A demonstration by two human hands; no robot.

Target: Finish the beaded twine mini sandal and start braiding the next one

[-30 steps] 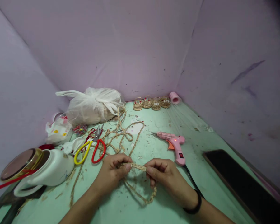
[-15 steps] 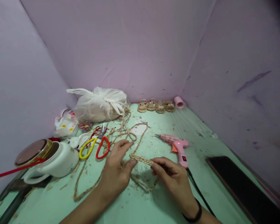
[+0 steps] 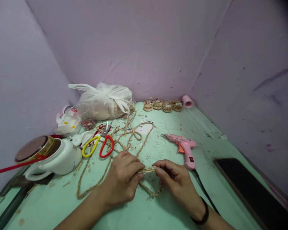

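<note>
A braided straw cord (image 3: 149,169), folded into side-by-side strands, is stretched between my two hands. My left hand (image 3: 124,177) pinches its left end, with the fingertips closed over it. At the other end, the thumb and forefinger of my right hand (image 3: 176,179) are shut on the folded strands. Below them hangs a loop of the same cord, and the rest of it runs back in loose coils toward a white plastic bag (image 3: 103,102). A pink glue gun (image 3: 182,147) with a glowing red light lies beyond my right hand.
Scissors (image 3: 99,142) with a yellow and a red handle lie left of the cord. A white teapot (image 3: 67,158) and a hammer (image 3: 19,201) are at the left. A phone (image 3: 249,191) lies at the right. Several small woven straw pieces (image 3: 166,106) and a pink spool (image 3: 188,102) line the back.
My left hand has closed from spread fingers into a pinch on the left end of the folded cord. My right hand keeps its hold. The view has shifted slightly.
</note>
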